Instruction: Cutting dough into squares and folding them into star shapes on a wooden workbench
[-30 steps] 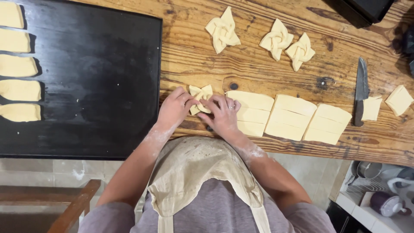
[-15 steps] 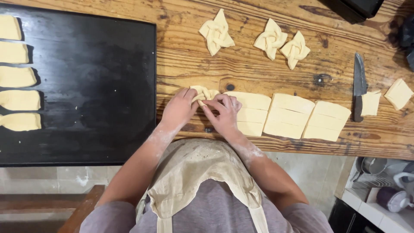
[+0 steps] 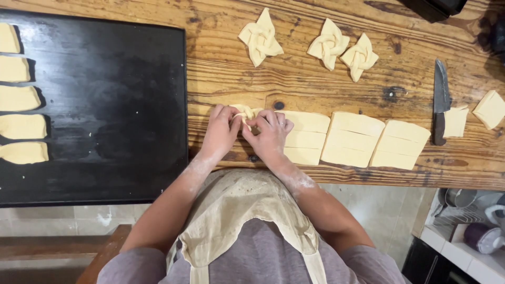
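My left hand (image 3: 221,131) and my right hand (image 3: 269,135) meet over a small pale dough piece (image 3: 245,112) on the wooden table (image 3: 294,73), fingers pinching its folded flaps. Most of that piece is hidden under my fingers. Just right of my hands lie stacked dough rectangles (image 3: 307,138), then two more stacks (image 3: 351,139) (image 3: 399,145). Three finished pinwheel-shaped dough pieces (image 3: 260,38) (image 3: 329,44) (image 3: 359,56) rest farther back on the table.
A large black baking tray (image 3: 105,105) lies at the left, with several dough pieces (image 3: 21,126) along its left edge. A dark-handled knife (image 3: 440,102) lies at the right beside two small dough squares (image 3: 455,122) (image 3: 490,109). The table's front edge runs below my hands.
The open pinwheel-cut dough seen earlier is now folded in and mostly covered as both hands closed together over it.
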